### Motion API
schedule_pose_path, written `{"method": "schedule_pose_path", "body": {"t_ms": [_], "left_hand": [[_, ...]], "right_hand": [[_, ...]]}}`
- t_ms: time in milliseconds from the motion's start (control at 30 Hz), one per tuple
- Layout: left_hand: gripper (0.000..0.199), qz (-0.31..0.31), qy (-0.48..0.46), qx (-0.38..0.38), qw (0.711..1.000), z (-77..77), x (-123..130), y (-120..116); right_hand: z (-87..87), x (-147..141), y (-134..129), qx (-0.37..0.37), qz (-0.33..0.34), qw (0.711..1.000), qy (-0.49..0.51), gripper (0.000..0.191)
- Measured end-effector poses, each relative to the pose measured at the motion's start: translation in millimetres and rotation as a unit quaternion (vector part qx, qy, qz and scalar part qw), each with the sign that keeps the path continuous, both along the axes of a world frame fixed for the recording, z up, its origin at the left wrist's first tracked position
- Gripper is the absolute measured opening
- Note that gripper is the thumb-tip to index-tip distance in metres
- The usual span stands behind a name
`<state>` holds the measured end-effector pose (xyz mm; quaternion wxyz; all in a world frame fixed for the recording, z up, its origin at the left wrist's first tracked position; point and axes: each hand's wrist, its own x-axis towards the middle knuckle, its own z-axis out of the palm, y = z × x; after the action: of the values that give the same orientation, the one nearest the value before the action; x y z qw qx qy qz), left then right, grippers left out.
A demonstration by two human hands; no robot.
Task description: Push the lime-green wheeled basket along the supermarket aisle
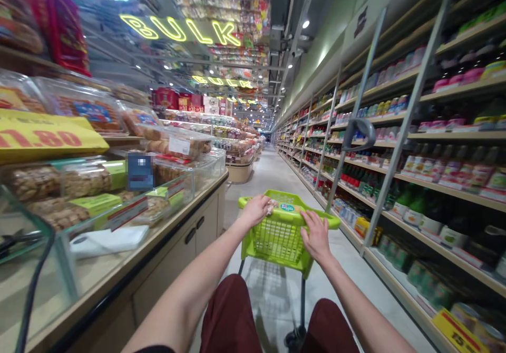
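Note:
A lime-green plastic shopping trolley (279,239) with a mesh basket stands directly ahead of me on thin dark legs. My left hand (256,209) grips the left side of its top rim. My right hand (315,235) rests curled over the right side of the same rim. Between my hands, a small colourful label (287,207) sits on the rim. The inside of the basket is hidden from this angle. Below, one small black caster (295,336) shows between my knees in dark red shorts (225,316).
On the left runs a long counter (169,242) with glass cases of packaged baked goods. Tall shelves of bottles and jars (446,168) line the right side. A pale aisle floor (269,174) stretches ahead between them, under a neon BULK sign (179,29).

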<state>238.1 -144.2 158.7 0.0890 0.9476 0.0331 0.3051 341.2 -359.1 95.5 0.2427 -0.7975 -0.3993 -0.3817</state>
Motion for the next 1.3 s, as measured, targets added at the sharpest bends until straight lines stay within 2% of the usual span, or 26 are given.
{"method": "schedule_pose_path", "body": {"t_ms": [167,333,467,567,667,733,833,933,1000,1067,1167,1300], "left_hand": [[0.027,0.036,0.011,0.034,0.999,0.5,2.1,-23.7],[0.025,0.056,0.025,0.059,0.996,-2.1,4.4,-29.4],[0.026,0.07,0.043,0.044,0.996,1.1,2.5,-15.0],[0.026,0.101,0.068,0.016,0.992,3.8,-5.0,6.2],[0.03,0.101,0.066,0.016,0.993,1.2,-10.4,19.0],[0.031,0.094,0.056,0.025,0.994,-2.2,-11.1,16.2],[0.03,0.062,0.047,0.042,0.996,-5.0,-9.7,-2.2],[0.028,0.006,0.042,0.051,0.998,-2.7,-7.0,-20.6],[0.026,-0.017,0.038,0.034,0.999,0.5,-4.5,-24.4],[0.023,-0.011,0.031,0.003,0.999,2.9,-2.1,-21.9],[0.022,0.003,0.025,-0.026,0.999,2.1,0.1,-20.8],[0.022,-0.084,-0.01,-0.05,0.995,-6.4,1.8,-50.8]], "right_hand": [[0.7,11.5,-4.5,-0.036,0.008,0.999,-0.006,0.046],[4.6,30.8,-11.6,-0.034,0.042,0.998,0.021,0.041],[8.8,41.0,-9.7,-0.019,0.07,0.995,0.063,0.038],[8.8,37.6,-6.0,-0.014,0.078,0.994,0.073,0.038],[6.8,31.1,-4.6,-0.003,0.083,0.994,0.067,0.038],[6.3,31.5,-7.5,0.003,0.085,0.994,0.065,0.037],[9.2,40.9,-19.9,0.006,0.075,0.994,0.075,0.036],[17.4,49.5,-35.3,0.003,0.022,0.995,0.096,0.035],[23.4,47.6,-40.2,0.004,-0.028,0.995,0.1,0.036],[26.7,38.0,-37.2,0.003,-0.047,0.995,0.09,0.036],[25.6,17.0,-21.3,-0.004,-0.014,0.996,0.084,0.036],[21.0,2.8,-7.0,0.038,-0.016,0.993,0.112,0.036]]}}
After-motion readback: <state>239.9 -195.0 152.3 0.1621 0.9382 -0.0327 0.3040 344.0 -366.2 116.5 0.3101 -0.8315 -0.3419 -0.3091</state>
